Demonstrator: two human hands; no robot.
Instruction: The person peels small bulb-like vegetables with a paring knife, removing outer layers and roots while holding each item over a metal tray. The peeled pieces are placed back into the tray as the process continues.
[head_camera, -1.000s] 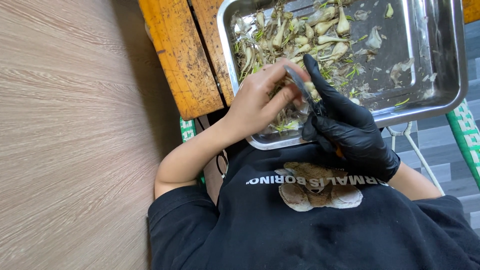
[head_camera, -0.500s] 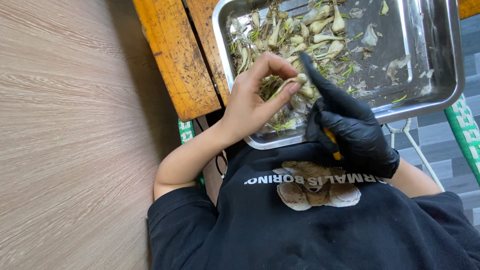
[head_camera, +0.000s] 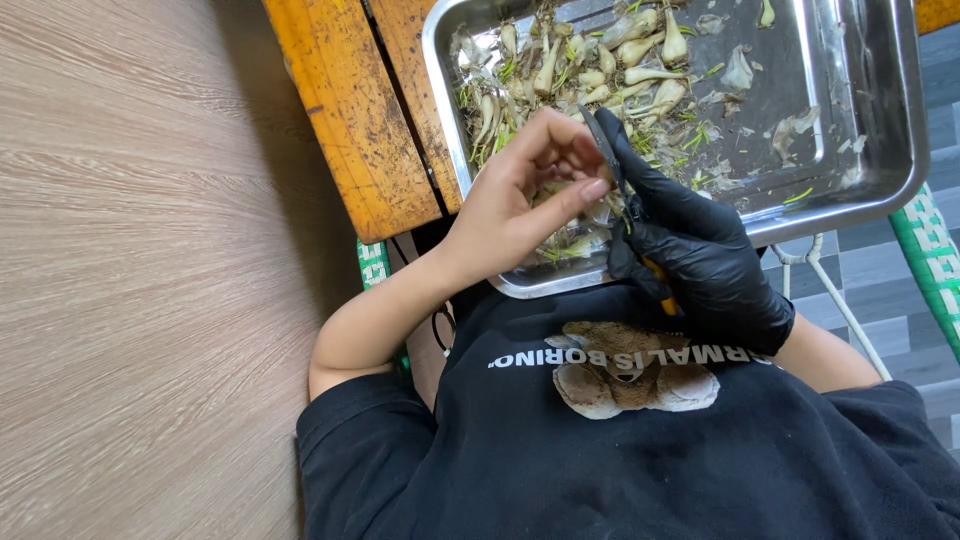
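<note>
My left hand (head_camera: 520, 205) is bare and pinches a small pale bulb between thumb and fingertips over the near edge of a metal tray (head_camera: 905, 150). My right hand (head_camera: 700, 260) wears a black glove and grips a small knife (head_camera: 603, 140) with an orange handle. The blade points up against the left fingertips. A pile of pale bulbs with green shoots (head_camera: 610, 60) lies in the tray's left half, partly hidden by both hands.
Loose peels (head_camera: 790, 130) lie scattered in the tray's right half. The tray rests on a worn orange wooden table (head_camera: 350, 120). A green woven edge (head_camera: 930, 260) shows at right over grey tiles. Wood-look flooring (head_camera: 120, 270) fills the left.
My left fingers have curled tighter around the bulb. The gloved hand has brought the knife blade up against them. Both hands stay over the tray's near edge.
</note>
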